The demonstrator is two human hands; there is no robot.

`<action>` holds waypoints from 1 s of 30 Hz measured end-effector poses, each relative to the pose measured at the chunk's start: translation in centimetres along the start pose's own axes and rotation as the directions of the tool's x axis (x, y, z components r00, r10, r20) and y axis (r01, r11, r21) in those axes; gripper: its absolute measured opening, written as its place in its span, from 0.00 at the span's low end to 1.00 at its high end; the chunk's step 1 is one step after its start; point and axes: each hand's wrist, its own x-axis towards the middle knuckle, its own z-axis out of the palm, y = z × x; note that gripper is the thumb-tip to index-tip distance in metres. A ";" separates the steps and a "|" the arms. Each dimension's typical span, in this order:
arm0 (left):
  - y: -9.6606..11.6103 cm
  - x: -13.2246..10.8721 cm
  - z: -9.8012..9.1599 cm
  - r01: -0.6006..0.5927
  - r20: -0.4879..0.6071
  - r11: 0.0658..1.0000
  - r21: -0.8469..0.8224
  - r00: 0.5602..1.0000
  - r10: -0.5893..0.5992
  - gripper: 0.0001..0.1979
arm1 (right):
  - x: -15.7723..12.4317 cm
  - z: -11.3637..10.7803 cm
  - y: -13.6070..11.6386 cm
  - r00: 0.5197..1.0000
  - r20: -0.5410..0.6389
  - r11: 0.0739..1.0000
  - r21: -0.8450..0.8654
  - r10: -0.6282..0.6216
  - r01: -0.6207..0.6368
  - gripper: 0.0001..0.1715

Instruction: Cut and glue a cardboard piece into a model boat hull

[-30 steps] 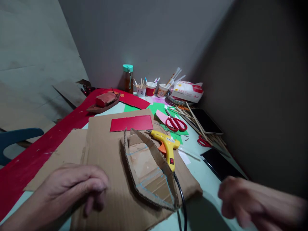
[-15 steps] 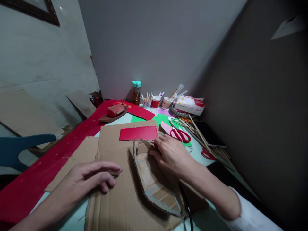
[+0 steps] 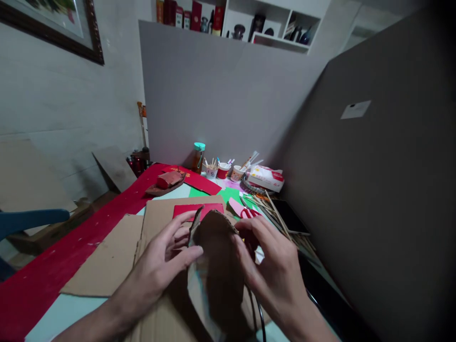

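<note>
A boat-shaped cardboard hull (image 3: pixel 219 275) is raised and tilted between my two hands, its inside dark with shadow. My left hand (image 3: pixel 166 259) grips its left wall, thumb over the rim and fingers on the outer side. On the opposite side, my right hand (image 3: pixel 272 254) pinches the right wall near the upper end between thumb and fingers. Beneath the hull lies a large flat cardboard sheet (image 3: pixel 156 313). A red card strip (image 3: pixel 180 209) rests on that sheet, partly covered by the hull and my left fingers.
Red-handled scissors (image 3: pixel 249 213) lie behind my right hand. At the back stand a bottle (image 3: pixel 198 159), paper cups (image 3: pixel 223 171) of sticks and pens, and a tissue pack (image 3: pixel 265 178). A finished-looking model boat (image 3: pixel 166 182) sits back left. Wooden sticks (image 3: pixel 280 216) and a tablet (image 3: pixel 292 216) lie right.
My left hand has moved right and taken hold of the hull's left wall. The hull has been lifted and tilted up. My view has risen, showing shelves above the grey partition.
</note>
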 end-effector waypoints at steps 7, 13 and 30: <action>1.3 -1.3 2.2 -0.114 -0.014 0.968 0.226 0.993 0.120 0.19 | -2.3 -2.9 -2.9 0.997 -0.076 0.997 0.073 -0.019 0.025 0.05; 1.5 -3.4 2.6 -0.225 -0.050 0.908 0.353 0.965 0.259 0.15 | -3.9 -3.6 -3.3 0.960 -0.225 0.970 0.211 0.165 -0.117 0.09; 0.3 -5.3 4.5 -0.586 -0.024 0.506 0.633 0.638 0.770 0.18 | -6.4 -2.8 -5.8 0.982 0.025 0.964 0.186 0.189 -0.190 0.23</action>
